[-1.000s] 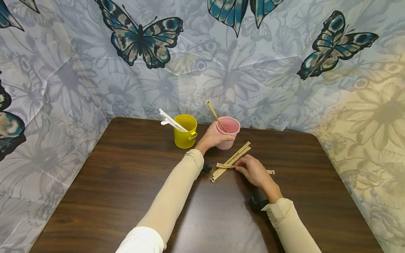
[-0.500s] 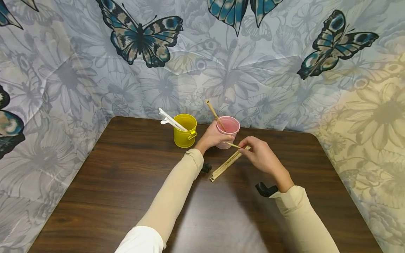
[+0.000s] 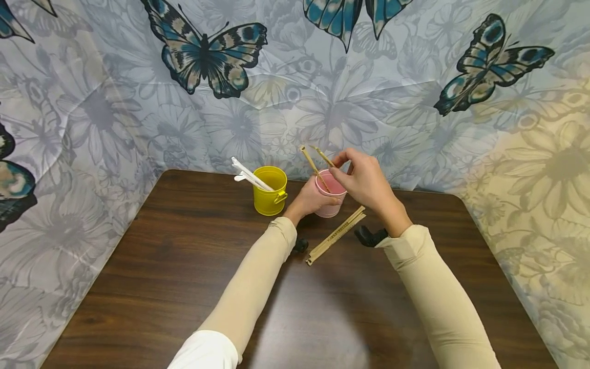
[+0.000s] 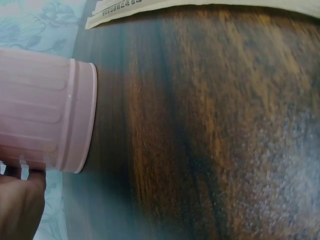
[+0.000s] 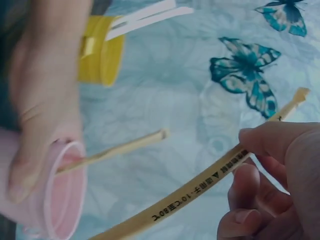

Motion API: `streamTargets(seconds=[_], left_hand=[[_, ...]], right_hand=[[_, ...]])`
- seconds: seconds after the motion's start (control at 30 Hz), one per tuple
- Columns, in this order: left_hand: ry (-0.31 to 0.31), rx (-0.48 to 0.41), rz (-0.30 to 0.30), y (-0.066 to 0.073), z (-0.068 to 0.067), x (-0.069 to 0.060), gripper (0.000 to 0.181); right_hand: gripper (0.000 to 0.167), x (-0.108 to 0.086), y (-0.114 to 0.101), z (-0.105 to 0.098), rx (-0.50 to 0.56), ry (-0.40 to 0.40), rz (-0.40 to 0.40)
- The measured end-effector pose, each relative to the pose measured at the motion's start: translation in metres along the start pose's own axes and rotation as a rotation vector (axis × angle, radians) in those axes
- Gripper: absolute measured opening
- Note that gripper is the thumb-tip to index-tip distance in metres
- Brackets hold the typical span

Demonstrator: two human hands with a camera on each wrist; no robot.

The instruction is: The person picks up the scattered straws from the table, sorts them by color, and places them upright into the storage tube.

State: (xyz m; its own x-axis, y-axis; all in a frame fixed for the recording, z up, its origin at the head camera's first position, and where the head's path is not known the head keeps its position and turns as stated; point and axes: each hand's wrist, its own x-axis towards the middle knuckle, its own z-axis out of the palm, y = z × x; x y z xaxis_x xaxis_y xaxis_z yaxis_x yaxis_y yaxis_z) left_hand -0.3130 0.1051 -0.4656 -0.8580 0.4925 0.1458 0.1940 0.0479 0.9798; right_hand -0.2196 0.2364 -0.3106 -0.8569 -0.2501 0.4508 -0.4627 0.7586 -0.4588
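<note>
My left hand [image 3: 308,200] grips the side of a pink bucket [image 3: 330,210] at the back of the table. One paper-wrapped straw [image 3: 310,161] leans inside it, its top above the rim. My right hand [image 3: 366,182] pinches another paper-wrapped straw [image 5: 186,192] between thumb and fingers, tilted above the pink bucket; printed characters show on the wrapper in the right wrist view. My hand hides its lower end in the head view. Several more wrapped straws [image 3: 335,237] lie in a small bundle on the table in front of the bucket.
A yellow bucket [image 3: 267,206] with a small handle stands left of the pink one, holding several white sticks [image 3: 249,175]. Behind the dark wooden table [image 3: 184,266] hangs a butterfly-patterned cloth [image 3: 286,118].
My right hand has picked a wrapped straw off the bundle, raised it and carried it up over the pink bucket. My left hand has stayed on the bucket.
</note>
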Motion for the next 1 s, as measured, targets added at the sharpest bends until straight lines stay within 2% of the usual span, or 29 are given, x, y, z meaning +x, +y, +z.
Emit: streamTargets(seconds=[0.17, 0.33, 0.4, 0.6, 0.77, 1.0], left_hand=[[-0.022, -0.037, 0.046, 0.002, 0.001, -0.001, 0.070], [-0.039, -0.039, 0.081, 0.013, -0.001, -0.006, 0.062], [-0.049, -0.039, 0.088, 0.019, -0.003, -0.009, 0.061], [-0.060, 0.010, 0.076, 0.026, -0.004, -0.012, 0.068], [-0.040, 0.063, 0.068, 0.015, -0.001, -0.003, 0.067], [-0.018, 0.120, 0.023, 0.000, 0.000, 0.003, 0.070]], right_hand=[[0.010, 0.021, -0.009, 0.000, 0.067, 0.049, -0.009], [0.012, 0.030, -0.001, 0.013, 0.222, 0.003, 0.035], [0.012, 0.030, 0.005, 0.021, 0.248, -0.030, 0.048], [0.013, 0.024, 0.028, 0.042, 0.153, -0.118, 0.079], [0.012, 0.023, 0.040, 0.052, 0.114, -0.186, 0.130], [0.014, 0.020, 0.046, 0.058, 0.076, -0.197, 0.111]])
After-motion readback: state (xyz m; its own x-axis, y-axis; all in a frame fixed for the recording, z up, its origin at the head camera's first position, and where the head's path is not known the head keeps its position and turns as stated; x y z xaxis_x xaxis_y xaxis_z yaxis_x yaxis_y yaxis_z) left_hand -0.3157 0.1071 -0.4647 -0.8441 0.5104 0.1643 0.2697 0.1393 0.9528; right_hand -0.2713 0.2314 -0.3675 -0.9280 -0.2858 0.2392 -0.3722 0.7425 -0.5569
